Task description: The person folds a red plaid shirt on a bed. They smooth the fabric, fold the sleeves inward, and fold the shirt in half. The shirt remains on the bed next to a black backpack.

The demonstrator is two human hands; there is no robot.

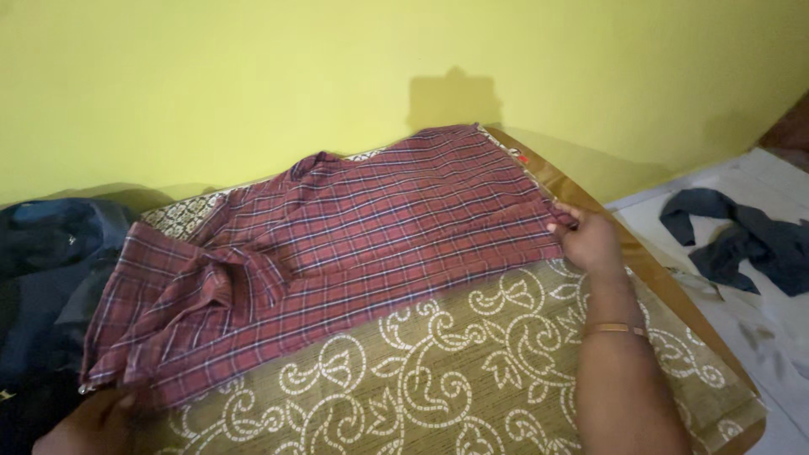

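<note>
A red plaid shirt (354, 244) lies spread across a brown mat with a white floral pattern (455, 371), collar toward the yellow wall. My right hand (590, 240) pinches the shirt's hem at its right edge; a gold bangle sits on that wrist. My left hand (88, 421) grips the shirt's lower left corner near the folded sleeve, at the bottom left of the view. The sleeve is bunched on the left side of the shirt.
Dark blue clothing (46, 278) is piled at the left beside the mat. Another dark garment (742, 240) lies on a white sheet (758, 329) at the right. A yellow wall (253, 84) stands close behind.
</note>
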